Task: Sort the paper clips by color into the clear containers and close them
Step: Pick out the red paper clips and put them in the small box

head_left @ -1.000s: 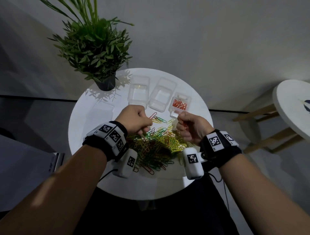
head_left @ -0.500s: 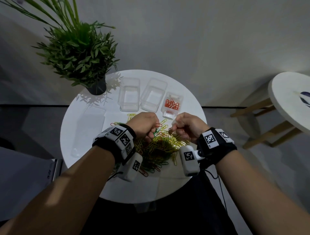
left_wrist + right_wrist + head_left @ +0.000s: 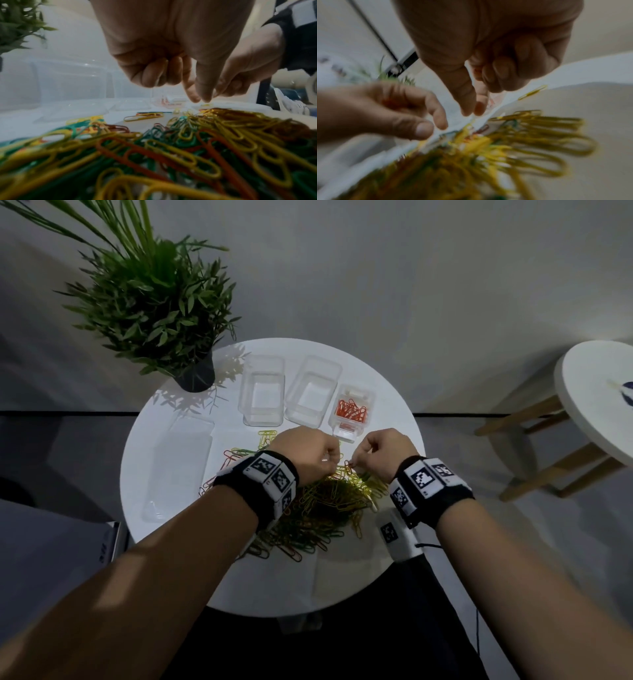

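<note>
A heap of yellow, green and red paper clips (image 3: 329, 505) lies in the middle of the round white table (image 3: 274, 580). Behind it stand two clear containers (image 3: 262, 392) (image 3: 313, 393) with nothing visible inside, and a smaller one holding red clips (image 3: 352, 414). My left hand (image 3: 334, 460) and right hand (image 3: 354, 462) hover close together over the heap's far edge. On each, three fingers are curled while thumb and forefinger point down. A red clip (image 3: 348, 463) lies just under them. In the wrist views I see nothing between the left hand's (image 3: 199, 99) fingertips or the right hand's (image 3: 472, 112).
A clear lid (image 3: 181, 467) lies flat on the table's left side. A potted plant (image 3: 154, 302) stands at the back left edge. A second white stool (image 3: 596, 398) is off to the right. Bare tabletop shows near the front rim.
My right hand has come back from beside the small red-clip container to the heap. The left hand has shifted right, so the two hands now nearly meet.
</note>
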`<action>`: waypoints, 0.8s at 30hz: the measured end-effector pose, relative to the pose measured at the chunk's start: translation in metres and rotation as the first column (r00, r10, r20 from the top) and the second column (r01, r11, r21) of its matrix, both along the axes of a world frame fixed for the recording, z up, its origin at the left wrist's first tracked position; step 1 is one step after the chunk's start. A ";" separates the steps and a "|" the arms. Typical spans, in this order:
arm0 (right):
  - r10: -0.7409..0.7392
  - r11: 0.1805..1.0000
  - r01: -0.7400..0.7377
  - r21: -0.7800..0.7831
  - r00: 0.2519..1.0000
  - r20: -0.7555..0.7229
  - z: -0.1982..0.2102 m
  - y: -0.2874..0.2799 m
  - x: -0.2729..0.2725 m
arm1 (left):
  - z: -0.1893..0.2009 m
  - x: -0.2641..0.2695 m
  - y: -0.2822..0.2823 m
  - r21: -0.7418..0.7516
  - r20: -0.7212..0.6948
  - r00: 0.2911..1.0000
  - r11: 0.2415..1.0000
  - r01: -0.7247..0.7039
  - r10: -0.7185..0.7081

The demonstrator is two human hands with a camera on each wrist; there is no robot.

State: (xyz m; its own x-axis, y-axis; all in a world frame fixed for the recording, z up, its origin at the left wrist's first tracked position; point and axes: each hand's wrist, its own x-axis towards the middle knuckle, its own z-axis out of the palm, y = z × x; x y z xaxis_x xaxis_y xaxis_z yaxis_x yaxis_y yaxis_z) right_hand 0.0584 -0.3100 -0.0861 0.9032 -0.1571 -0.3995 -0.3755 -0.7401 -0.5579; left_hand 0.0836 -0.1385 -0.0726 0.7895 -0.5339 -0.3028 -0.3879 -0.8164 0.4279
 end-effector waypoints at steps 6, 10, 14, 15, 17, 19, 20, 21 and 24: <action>0.132 0.943 -0.140 -0.301 0.990 -0.046 0.000 0.013 -0.002 | -0.006 0.003 -0.007 0.159 0.104 0.976 0.972 0.175 -0.193; 0.176 0.933 -0.182 -0.311 0.983 -0.047 -0.002 0.022 0.003 | -0.006 0.006 0.003 0.191 0.135 0.976 0.971 0.146 -0.174; 0.148 0.967 -0.157 -0.199 0.987 -0.058 0.002 0.017 0.001 | -0.011 0.008 0.019 0.108 0.082 0.994 0.992 0.058 -0.067; 0.139 0.973 -0.148 -0.178 0.988 -0.061 0.005 0.014 0.000 | -0.011 0.009 0.024 0.055 0.047 0.999 0.998 0.021 -0.024; 0.130 0.977 -0.140 -0.160 0.989 -0.074 0.011 0.005 -0.003 | -0.011 0.012 0.033 -0.061 -0.040 0.997 0.996 -0.069 0.066; 0.125 0.975 -0.138 -0.175 0.988 -0.086 0.015 -0.002 -0.006 | -0.011 0.014 0.039 -0.149 -0.110 0.986 0.978 -0.143 0.128; 0.131 0.970 -0.148 -0.193 0.987 -0.096 0.015 -0.004 -0.007 | -0.010 0.015 0.042 -0.172 -0.133 0.981 0.971 -0.165 0.143; 0.139 0.965 -0.159 -0.209 0.985 -0.107 0.015 -0.004 -0.008 | -0.010 0.015 0.043 -0.189 -0.155 0.976 0.965 -0.182 0.153; 0.133 0.960 -0.148 -0.238 0.988 -0.081 0.013 0.004 -0.006 | -0.012 0.014 0.045 -0.222 -0.194 0.961 0.946 -0.238 0.197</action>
State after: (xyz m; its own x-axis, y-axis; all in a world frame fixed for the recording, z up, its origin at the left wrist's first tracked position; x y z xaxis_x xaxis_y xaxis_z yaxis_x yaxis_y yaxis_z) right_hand 0.0521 -0.3064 -0.0727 0.8973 -0.1299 -0.4220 -0.2868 -0.8981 -0.3334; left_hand 0.0981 -0.0931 -0.0846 0.8437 -0.4281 -0.3239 -0.1189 -0.7374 0.6649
